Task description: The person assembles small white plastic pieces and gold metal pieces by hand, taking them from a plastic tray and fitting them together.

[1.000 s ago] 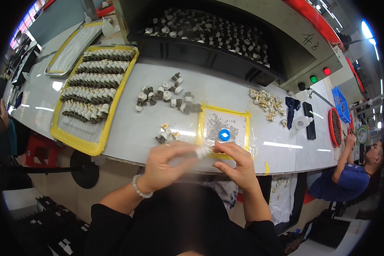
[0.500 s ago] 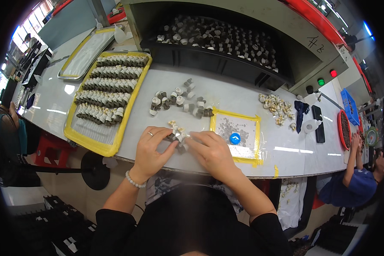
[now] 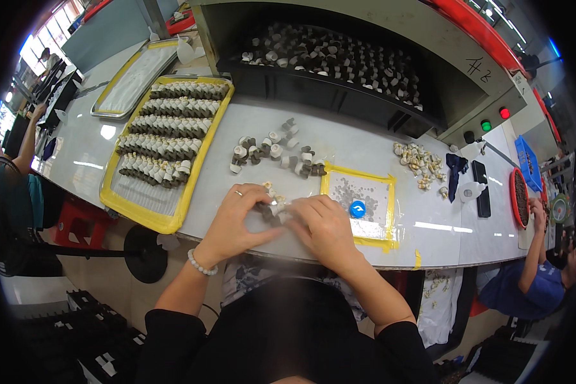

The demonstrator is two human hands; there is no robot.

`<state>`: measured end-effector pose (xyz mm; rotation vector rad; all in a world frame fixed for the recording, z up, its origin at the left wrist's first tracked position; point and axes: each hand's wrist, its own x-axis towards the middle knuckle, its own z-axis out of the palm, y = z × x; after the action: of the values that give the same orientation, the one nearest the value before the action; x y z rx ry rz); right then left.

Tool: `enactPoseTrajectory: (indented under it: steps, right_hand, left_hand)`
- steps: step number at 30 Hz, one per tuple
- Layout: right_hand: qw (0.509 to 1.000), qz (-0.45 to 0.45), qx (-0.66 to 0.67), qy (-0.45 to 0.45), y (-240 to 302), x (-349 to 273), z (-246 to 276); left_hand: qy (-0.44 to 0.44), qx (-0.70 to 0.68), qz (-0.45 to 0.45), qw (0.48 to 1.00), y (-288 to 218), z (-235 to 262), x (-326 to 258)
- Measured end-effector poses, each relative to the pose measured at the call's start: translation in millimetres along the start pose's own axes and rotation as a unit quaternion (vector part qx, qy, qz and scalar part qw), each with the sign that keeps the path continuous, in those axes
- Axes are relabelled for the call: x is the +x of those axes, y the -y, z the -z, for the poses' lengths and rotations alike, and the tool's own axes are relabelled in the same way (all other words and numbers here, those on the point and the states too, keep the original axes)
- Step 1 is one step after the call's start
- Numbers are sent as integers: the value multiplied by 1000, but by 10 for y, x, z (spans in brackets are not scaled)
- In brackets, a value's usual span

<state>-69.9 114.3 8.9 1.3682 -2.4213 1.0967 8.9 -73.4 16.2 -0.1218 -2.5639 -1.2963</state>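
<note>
Left hand has opened since the earlier frame, thumb swung away from its fingers, and now stands wide beside small grey-and-white pieces lying between both hands. Right hand has fingertips at those pieces; blur hides whether it grips. Step in hand is judged to be fingertip positioning; the next move calls for a light, sure pinch. Beyond: a loose cluster, a yellow-taped pad, a yellow-edged tray.
</note>
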Motion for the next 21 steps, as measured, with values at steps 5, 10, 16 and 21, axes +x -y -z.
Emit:
enactPoseTrajectory:
  steps: [5,10,16,21]
  right_hand:
    - [999,3,33,20,33,16,-41]
    - [998,-11,54,1,7,-96,30]
    - [998,-15,58,12,-10,-121,28]
    - [998,-7,65,5,8,-110,24]
  left_hand:
    - [-23,131,-54,990,146,-161,-53]
    - [-81,37,-23,996,51,-101,-145]
    - [-255,177,13,951,176,834,-371]
    - [-356,294,115,879,783,1825,-549]
